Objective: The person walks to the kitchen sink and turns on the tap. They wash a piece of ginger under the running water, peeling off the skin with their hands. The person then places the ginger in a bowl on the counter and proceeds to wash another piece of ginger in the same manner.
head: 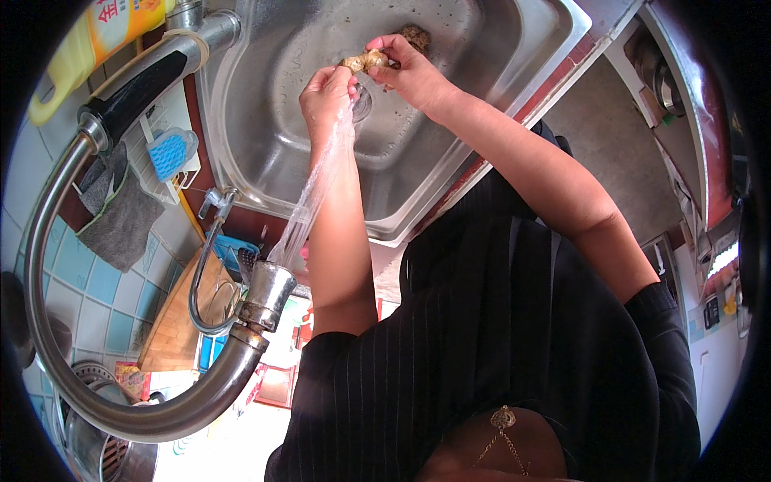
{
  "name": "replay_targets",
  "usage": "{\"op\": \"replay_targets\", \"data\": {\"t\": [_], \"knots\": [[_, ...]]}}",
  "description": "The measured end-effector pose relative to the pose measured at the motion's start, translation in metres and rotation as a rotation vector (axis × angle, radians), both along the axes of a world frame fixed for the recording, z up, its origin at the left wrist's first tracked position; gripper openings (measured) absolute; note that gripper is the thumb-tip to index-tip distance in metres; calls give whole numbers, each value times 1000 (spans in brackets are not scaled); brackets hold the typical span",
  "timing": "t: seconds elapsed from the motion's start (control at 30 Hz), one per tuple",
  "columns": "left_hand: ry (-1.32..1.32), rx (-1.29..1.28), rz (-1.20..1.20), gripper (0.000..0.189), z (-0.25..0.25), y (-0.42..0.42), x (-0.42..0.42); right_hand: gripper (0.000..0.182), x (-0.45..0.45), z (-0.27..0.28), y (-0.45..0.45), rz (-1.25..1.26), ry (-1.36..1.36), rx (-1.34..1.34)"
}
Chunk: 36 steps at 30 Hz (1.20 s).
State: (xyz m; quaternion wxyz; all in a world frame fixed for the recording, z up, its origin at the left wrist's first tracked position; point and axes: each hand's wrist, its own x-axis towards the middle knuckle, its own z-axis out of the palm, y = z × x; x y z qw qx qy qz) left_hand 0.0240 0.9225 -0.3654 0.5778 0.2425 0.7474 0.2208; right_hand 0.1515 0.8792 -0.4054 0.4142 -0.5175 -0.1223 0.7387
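A knobbly piece of ginger root [365, 61] is held above the stainless steel sink basin [415, 129], its skin wet and pale brown. My left hand [329, 91] pinches its left end between thumb and fingers. At the other end, my right hand [414, 73] grips it with the thumb below and the forefinger on top. Water [319, 175] streams from the faucet spout [271, 289] and runs toward my left wrist and hand. Beyond my right hand, a darker brown lump [415, 36], perhaps more ginger, lies on the basin floor. The drain [361, 103] shows below my hands, partly covered.
The curved faucet neck [36, 265] arches along the left, beside a smaller tap [220, 208]. A wall rack carries a blue scrubber [168, 155] and a grey cloth [123, 226]. A wooden cutting board [174, 313] leans near the tiles. A yellow bottle [102, 42] stands upper left.
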Motion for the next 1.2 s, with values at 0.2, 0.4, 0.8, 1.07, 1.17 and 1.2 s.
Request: {"op": "replay_targets", "data": {"t": [0.2,0.4,0.8,1.07,1.17,1.2], "knots": [[30,97,7,14,-2,-6,1,32,2,-2,-1,-26,105,-100],[-74,117,-17,22,11,-7,2,29,6,4,2,-46,187,-206],[-212,-45,-85,31,23,2,-10,33,10,6,2,24,171,-83],[-59,18,-166,28,18,1,-10,38,3,4,0,17,20,13],[-108,-79,-121,23,29,6,-5,38,4,1,0,21,5,-8],[-107,-70,-151,23,28,6,-7,38,3,1,-1,25,-11,10]]}}
